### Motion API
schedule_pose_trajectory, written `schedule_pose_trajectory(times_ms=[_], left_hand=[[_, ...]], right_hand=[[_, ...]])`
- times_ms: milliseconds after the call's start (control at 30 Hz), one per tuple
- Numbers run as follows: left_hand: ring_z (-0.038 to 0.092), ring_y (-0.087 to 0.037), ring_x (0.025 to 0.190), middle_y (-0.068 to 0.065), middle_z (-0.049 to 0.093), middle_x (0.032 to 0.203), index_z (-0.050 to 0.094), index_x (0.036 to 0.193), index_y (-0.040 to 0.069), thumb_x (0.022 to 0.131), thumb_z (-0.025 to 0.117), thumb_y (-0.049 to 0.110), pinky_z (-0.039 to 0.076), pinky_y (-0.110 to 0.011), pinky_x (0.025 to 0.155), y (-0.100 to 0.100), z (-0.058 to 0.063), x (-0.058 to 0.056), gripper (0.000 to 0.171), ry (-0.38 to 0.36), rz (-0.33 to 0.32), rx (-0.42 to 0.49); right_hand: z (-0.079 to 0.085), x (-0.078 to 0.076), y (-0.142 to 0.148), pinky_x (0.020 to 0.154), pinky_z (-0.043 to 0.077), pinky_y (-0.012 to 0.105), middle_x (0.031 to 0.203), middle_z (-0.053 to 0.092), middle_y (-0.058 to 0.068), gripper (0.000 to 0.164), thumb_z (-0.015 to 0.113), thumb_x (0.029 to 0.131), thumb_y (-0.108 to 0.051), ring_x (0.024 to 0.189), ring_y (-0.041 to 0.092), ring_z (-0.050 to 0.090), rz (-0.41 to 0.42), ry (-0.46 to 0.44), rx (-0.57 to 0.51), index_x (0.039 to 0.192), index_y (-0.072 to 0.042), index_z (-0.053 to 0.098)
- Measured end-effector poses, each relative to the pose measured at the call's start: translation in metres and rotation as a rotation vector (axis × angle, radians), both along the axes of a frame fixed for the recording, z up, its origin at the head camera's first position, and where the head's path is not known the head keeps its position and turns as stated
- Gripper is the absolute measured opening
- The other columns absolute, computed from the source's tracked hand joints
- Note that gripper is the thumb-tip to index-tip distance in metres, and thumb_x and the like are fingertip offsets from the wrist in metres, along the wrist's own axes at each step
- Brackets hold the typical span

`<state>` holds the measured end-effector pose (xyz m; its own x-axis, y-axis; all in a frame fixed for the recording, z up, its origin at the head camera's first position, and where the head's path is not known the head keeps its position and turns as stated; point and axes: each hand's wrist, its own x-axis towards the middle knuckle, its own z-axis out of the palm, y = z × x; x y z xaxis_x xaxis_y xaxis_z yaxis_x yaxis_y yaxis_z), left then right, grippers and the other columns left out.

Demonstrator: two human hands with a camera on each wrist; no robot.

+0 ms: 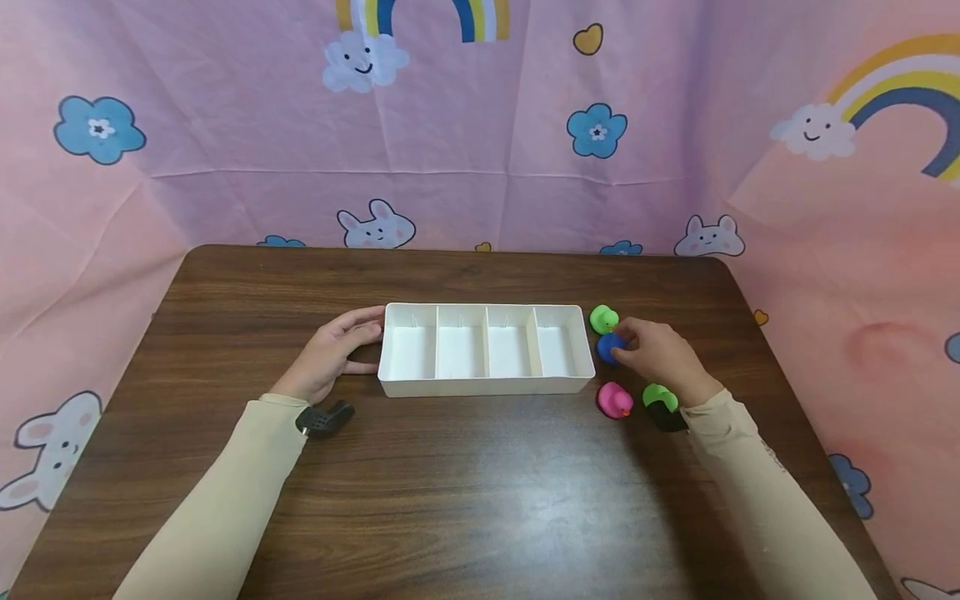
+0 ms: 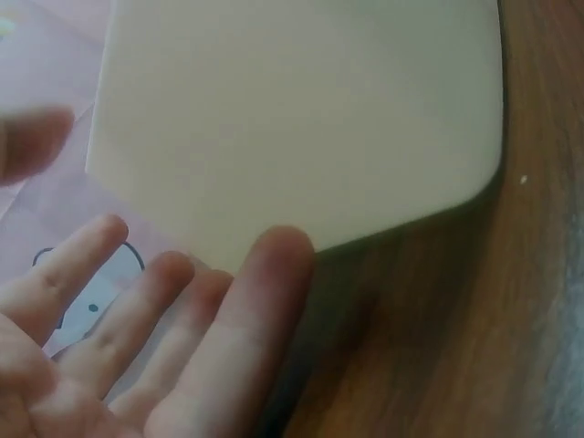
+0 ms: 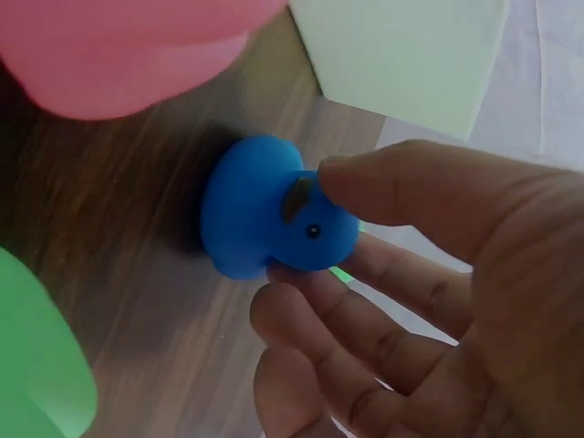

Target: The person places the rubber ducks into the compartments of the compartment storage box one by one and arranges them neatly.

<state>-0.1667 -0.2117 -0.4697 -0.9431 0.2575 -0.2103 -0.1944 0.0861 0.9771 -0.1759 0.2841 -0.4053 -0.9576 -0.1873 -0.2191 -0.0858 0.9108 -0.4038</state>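
A white tray [image 1: 486,387] with several compartments lies on the brown table. My left hand [image 1: 330,350] is at its left end, fingers fairly straight; in the left wrist view a fingertip [image 2: 285,251] reaches the lower edge of the tray's end wall [image 2: 310,119]. To the right of the tray, my right hand [image 1: 663,354] pinches a blue rubber duck [image 1: 610,347] by its head. In the right wrist view the thumb lies on the blue duck's head [image 3: 315,233], with fingers behind it; its body is close over the wood.
A green rubber duck [image 1: 603,319] stands just behind the blue one. Nearer the front are a pink duck [image 1: 615,401] and another green duck [image 1: 658,395], partly covered by the black wrist camera [image 1: 666,417]. A patterned pink cloth [image 1: 480,142] hangs behind the table [image 1: 450,500].
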Motion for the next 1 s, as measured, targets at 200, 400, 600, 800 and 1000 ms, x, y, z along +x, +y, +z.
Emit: schedule_pose_trajectory(times_ms=[200, 400, 600, 800, 1000], left_hand=[[0.05, -0.025, 0.133, -0.015, 0.044, 0.156, 0.042, 0.157, 0.012, 0.104, 0.063, 0.038, 0.061, -0.039, 0.087, 0.0031, 0.003, 0.0008, 0.063, -0.011, 0.0, 0.0], [0.054, -0.028, 0.129, -0.015, 0.045, 0.154, 0.043, 0.156, 0.011, 0.102, 0.068, 0.03, 0.062, -0.037, 0.085, 0.0074, 0.0031, -0.0009, 0.063, -0.017, 0.012, -0.012], [0.051, -0.032, 0.133, -0.014, 0.046, 0.155, 0.044, 0.157, 0.011, 0.102, 0.068, 0.032, 0.062, -0.038, 0.085, 0.0097, 0.0019, -0.0012, 0.064, -0.027, 0.038, -0.021], [0.052, -0.032, 0.133, -0.014, 0.047, 0.155, 0.045, 0.157, 0.011, 0.102, 0.068, 0.032, 0.062, -0.038, 0.085, 0.0092, -0.001, -0.0012, 0.064, -0.035, 0.05, -0.024], [0.051, -0.034, 0.135, -0.014, 0.048, 0.154, 0.045, 0.157, 0.012, 0.102, 0.068, 0.031, 0.062, -0.038, 0.086, 0.0094, -0.0018, -0.0015, 0.062, -0.043, 0.057, -0.031]], right_hand=[[0.0026, 0.0, -0.0006, 0.087, 0.057, 0.056, 0.116, 0.072, 0.023, 0.036, 0.074, 0.095, -0.021, 0.107, 0.039, 0.068, -0.01, 0.01, -0.005, 0.122, 0.002, 0.066], [0.0048, 0.0005, 0.0001, 0.088, 0.056, 0.056, 0.114, 0.073, 0.024, 0.033, 0.073, 0.094, -0.017, 0.106, 0.039, 0.069, -0.009, 0.016, 0.0, 0.12, 0.003, 0.066], [0.0021, 0.0017, 0.0027, 0.089, 0.056, 0.057, 0.115, 0.073, 0.024, 0.032, 0.073, 0.095, -0.016, 0.107, 0.039, 0.069, -0.007, 0.035, -0.009, 0.12, 0.002, 0.066], [0.0006, 0.0031, 0.0029, 0.088, 0.057, 0.057, 0.116, 0.073, 0.024, 0.032, 0.074, 0.096, -0.016, 0.108, 0.04, 0.07, 0.002, 0.034, -0.024, 0.122, 0.002, 0.066], [-0.0038, 0.0025, 0.0026, 0.087, 0.059, 0.055, 0.115, 0.073, 0.023, 0.03, 0.073, 0.097, -0.016, 0.107, 0.039, 0.07, -0.002, 0.029, -0.045, 0.12, 0.002, 0.066]])
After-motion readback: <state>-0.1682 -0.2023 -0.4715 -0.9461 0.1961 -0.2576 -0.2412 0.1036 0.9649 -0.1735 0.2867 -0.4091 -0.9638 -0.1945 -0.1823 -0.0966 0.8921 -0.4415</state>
